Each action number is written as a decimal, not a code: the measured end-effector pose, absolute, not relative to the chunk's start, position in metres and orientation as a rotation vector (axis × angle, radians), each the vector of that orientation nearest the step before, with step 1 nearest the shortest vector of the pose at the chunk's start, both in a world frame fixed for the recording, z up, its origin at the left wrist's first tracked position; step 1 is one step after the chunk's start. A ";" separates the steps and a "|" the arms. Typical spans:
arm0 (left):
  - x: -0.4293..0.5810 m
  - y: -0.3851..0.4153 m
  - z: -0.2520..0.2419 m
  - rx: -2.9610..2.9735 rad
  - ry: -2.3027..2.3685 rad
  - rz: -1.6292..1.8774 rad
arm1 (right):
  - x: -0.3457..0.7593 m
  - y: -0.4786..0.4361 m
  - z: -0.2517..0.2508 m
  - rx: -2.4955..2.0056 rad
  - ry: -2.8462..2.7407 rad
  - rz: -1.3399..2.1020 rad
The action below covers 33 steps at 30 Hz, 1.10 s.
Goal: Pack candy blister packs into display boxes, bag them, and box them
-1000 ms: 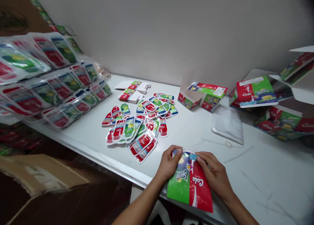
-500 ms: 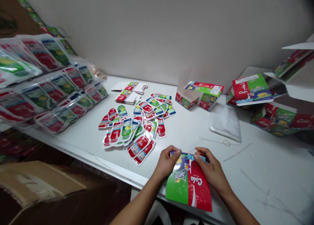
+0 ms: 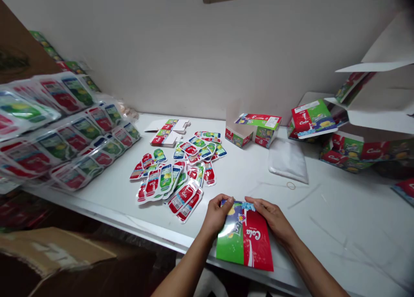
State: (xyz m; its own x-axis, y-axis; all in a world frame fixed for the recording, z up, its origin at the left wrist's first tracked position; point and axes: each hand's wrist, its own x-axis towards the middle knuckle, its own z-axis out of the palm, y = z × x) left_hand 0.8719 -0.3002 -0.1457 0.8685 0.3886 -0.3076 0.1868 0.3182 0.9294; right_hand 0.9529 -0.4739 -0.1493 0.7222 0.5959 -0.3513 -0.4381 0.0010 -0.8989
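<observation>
A flat printed carton (image 3: 246,236), green on one half and red on the other with Sprite and Cola lettering, tilts over the table's front edge. My left hand (image 3: 217,213) grips its upper left corner, thumb on the printed face. At the upper right corner, my right hand (image 3: 270,217) is closed on the same carton with the thumb on top; its other fingers are partly hidden. Beyond my left hand lies a loose pile of bottle-shaped sachets (image 3: 166,178), red and green. A stack of flattened small cartons (image 3: 168,131) sits behind the pile.
Bagged sachet strips (image 3: 73,135) are heaped at the left. Open display boxes (image 3: 254,128) stand along the wall, with more boxes (image 3: 354,150) at the right. A clear plastic packet (image 3: 287,161) and a rubber band (image 3: 291,185) lie nearby. A brown cardboard box (image 3: 64,254) stands below left.
My right hand has shifted inward along the carton's top edge, and its raised fingers have come down. Both hands still hold the carton. The camera view has tilted up slightly.
</observation>
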 end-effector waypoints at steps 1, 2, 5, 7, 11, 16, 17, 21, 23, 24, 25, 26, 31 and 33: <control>0.872 -0.300 -0.146 1.254 0.535 0.141 | 0.953 -0.475 -0.151 -1.338 -0.172 0.822; 0.872 -0.300 -0.146 1.254 0.537 0.141 | 0.952 -0.476 -0.152 -1.339 -0.185 0.819; 0.873 -0.301 -0.146 1.273 0.554 0.131 | 0.951 -0.472 -0.159 -1.381 -0.189 0.754; 0.874 -0.302 -0.147 1.290 0.562 0.114 | 0.949 -0.469 -0.163 -1.402 -0.190 0.698; 0.871 -0.300 -0.143 1.351 0.566 0.125 | 0.945 -0.470 -0.165 -1.471 -0.137 0.622; 0.860 -0.286 -0.122 1.980 0.590 0.193 | 0.938 -0.484 -0.164 -1.758 -0.299 0.583; 0.859 -0.284 -0.117 2.075 0.576 0.152 | 0.936 -0.486 -0.164 -1.810 -0.329 0.536; 0.854 -0.285 -0.101 2.204 0.456 0.031 | 0.931 -0.483 -0.154 -1.827 -0.351 0.401; 0.852 -0.288 -0.094 2.218 0.421 0.059 | 0.926 -0.481 -0.142 -1.800 -0.316 0.345; 0.852 -0.289 -0.092 2.184 0.396 0.083 | 0.921 -0.481 -0.134 -1.810 -0.299 0.277; 0.852 -0.290 -0.090 2.124 0.349 0.099 | 0.915 -0.483 -0.126 -1.825 -0.292 0.176; 0.853 -0.290 -0.088 2.049 0.285 0.110 | 0.908 -0.486 -0.118 -1.832 -0.301 0.057; 0.863 -0.288 -0.101 1.684 0.173 0.276 | 0.864 -0.507 -0.108 -1.707 -0.709 -0.181; 0.862 -0.289 -0.110 1.517 0.264 0.238 | 0.857 -0.512 -0.120 -1.688 -0.792 -0.168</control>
